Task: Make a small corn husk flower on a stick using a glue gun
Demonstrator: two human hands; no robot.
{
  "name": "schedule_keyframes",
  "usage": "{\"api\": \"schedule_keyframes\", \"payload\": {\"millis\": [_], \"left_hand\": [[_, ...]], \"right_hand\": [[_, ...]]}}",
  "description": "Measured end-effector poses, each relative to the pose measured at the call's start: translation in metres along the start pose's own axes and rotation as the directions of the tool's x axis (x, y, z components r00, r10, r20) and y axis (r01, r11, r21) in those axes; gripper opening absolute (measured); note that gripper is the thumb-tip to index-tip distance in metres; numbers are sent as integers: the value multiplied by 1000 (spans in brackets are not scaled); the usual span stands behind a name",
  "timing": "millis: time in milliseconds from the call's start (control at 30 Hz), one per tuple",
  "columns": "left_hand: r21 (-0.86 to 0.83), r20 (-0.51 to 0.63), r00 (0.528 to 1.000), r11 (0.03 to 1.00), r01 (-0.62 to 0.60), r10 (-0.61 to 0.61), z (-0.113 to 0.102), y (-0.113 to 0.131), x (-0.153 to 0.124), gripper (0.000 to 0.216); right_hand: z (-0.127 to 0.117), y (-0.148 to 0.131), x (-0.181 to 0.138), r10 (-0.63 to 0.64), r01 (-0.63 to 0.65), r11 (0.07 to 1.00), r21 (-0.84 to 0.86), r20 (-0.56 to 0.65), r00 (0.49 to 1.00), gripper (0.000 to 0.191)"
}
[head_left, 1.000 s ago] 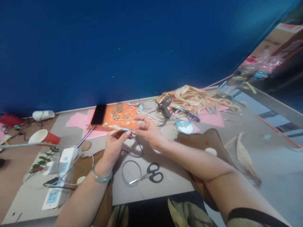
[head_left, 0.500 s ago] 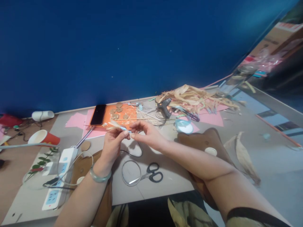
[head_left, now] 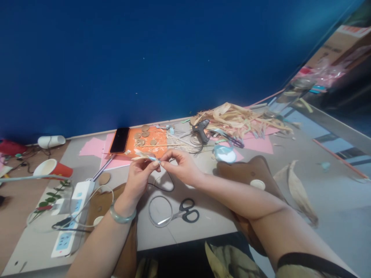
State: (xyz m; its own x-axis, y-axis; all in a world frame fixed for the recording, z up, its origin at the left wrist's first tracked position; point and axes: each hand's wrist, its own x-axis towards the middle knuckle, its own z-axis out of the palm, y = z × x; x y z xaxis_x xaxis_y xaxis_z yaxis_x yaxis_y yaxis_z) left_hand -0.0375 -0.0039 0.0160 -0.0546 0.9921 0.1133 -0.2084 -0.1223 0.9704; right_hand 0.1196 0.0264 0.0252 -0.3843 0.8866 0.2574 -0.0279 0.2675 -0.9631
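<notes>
My left hand [head_left: 139, 177] and my right hand [head_left: 180, 166] meet above the middle of the table, fingertips pinched together. Between them they hold a thin pale straw strip with a light blue bit on it [head_left: 147, 156], which sticks out to the left past my left fingers. My left wrist wears a pale green bangle [head_left: 123, 217]. Just below the hands lie a thin black cord [head_left: 164, 188], a clear ring [head_left: 160, 211] and black-handled scissors [head_left: 185, 212].
A phone [head_left: 119, 140] lies on orange paper [head_left: 155, 144] with small brown discs. A black glue gun [head_left: 201, 130], a heap of straw strips [head_left: 240, 119], a tape roll [head_left: 225, 154], a power strip [head_left: 72, 216], a red cup [head_left: 52, 168] and brown card pieces [head_left: 255, 170] surround the hands.
My right fingers have curled in and closed onto the strip next to my left fingertips. Both hands have drifted slightly down and left.
</notes>
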Motion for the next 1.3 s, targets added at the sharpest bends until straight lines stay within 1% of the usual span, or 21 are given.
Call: {"api": "schedule_keyframes", "payload": {"millis": [133,333,433,700,900,967,1100,1200,1300], "left_hand": [[17,-9,1000,1000,1,-1,1,0,0,13],[-16,-21,1000,1000,-23,23,0,-1,0,13],[-15,-13,1000,1000,-27,27,0,-1,0,12],[20,-20,1000,1000,-12,12,2,4,-1,15],[-8,-33,999,1000,-18,17,1,4,-1,12],[-22,-31,999,1000,-23,22,1,3,-1,12],[-45,-38,999,999,-17,16,1,1,-1,12],[-53,-40,999,998,-15,13,0,0,0,13],[-49,-40,999,998,-24,22,0,0,1,14]], "right_hand": [[1,0,-2,-84,84,996,-23,-32,996,10],[3,-5,-4,-124,120,990,-81,-58,991,9],[3,-6,-5,-156,151,984,-94,-49,986,8],[2,-5,-4,-188,183,977,-111,-33,982,8],[2,-6,-4,-200,196,973,-122,-30,979,8],[1,-6,-4,-203,196,974,-115,-45,978,10],[2,-6,-5,-165,158,980,-122,-53,985,13],[2,-5,-5,-158,149,984,-102,-83,984,16],[2,-5,-4,-145,138,986,-98,-60,988,12]]}}
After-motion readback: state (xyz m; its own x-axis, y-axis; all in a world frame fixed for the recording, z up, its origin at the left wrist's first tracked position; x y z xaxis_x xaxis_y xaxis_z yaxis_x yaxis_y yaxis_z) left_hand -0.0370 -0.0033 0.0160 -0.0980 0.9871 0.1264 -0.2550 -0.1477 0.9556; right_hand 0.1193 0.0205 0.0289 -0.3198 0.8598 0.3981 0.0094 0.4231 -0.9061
